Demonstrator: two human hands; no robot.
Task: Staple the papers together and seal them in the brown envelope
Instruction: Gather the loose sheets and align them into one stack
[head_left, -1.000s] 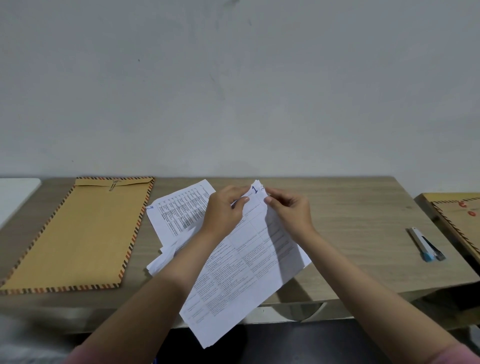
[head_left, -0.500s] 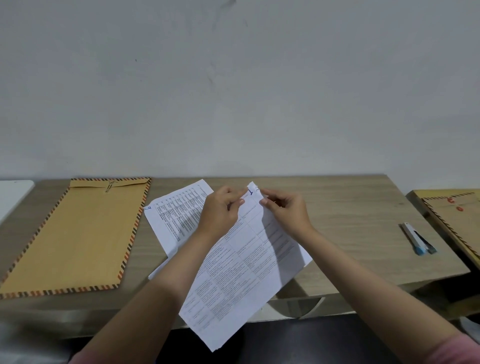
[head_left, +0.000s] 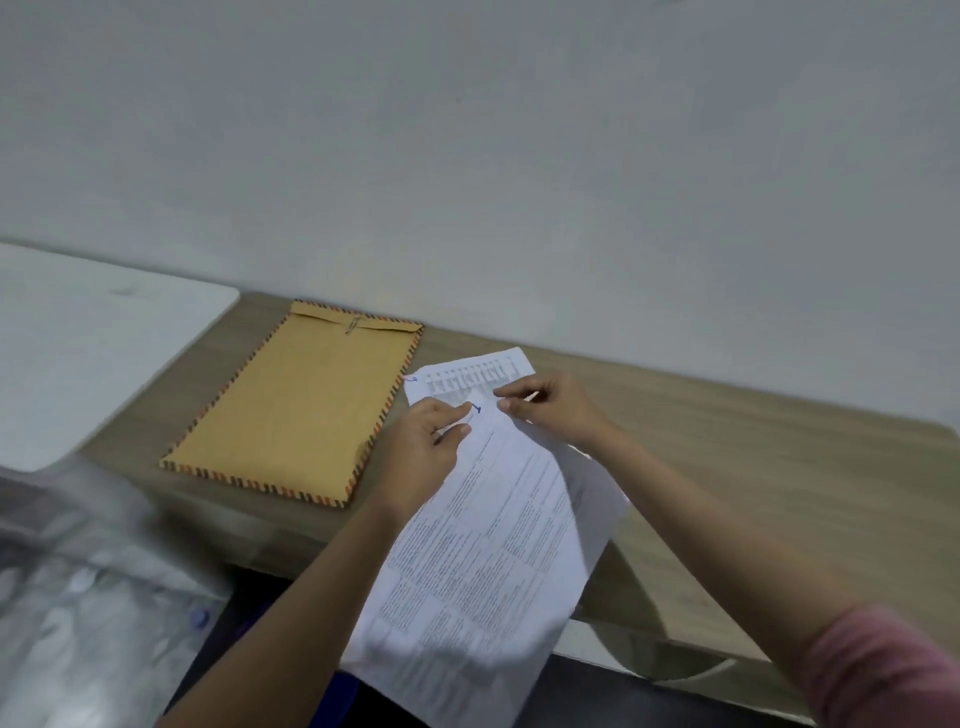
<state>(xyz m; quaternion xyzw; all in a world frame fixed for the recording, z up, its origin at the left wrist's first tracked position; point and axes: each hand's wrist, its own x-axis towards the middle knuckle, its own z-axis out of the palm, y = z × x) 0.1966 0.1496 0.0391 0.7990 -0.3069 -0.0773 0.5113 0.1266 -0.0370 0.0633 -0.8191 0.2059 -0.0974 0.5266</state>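
While both hands (head_left: 423, 447) (head_left: 553, 410) pinch thin printed papers (head_left: 493, 545), flat brown envelope (head_left: 296, 410) alongside

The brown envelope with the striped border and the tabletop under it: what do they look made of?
The brown envelope with the striped border looks like matte kraft paper, flat, with a creased flap and a small metal clip. The tabletop shows pale wood grain with a dull sheen, likely laminate or veneer; which one cannot be told.

We read this as an office or desk workspace: wood-grain surface (head_left: 753, 467) against a bare pale wall (head_left: 467, 156), brown envelope (head_left: 296, 410) near its left edge, printed papers (head_left: 488, 545) over the front edge, white board (head_left: 88, 353) far left.
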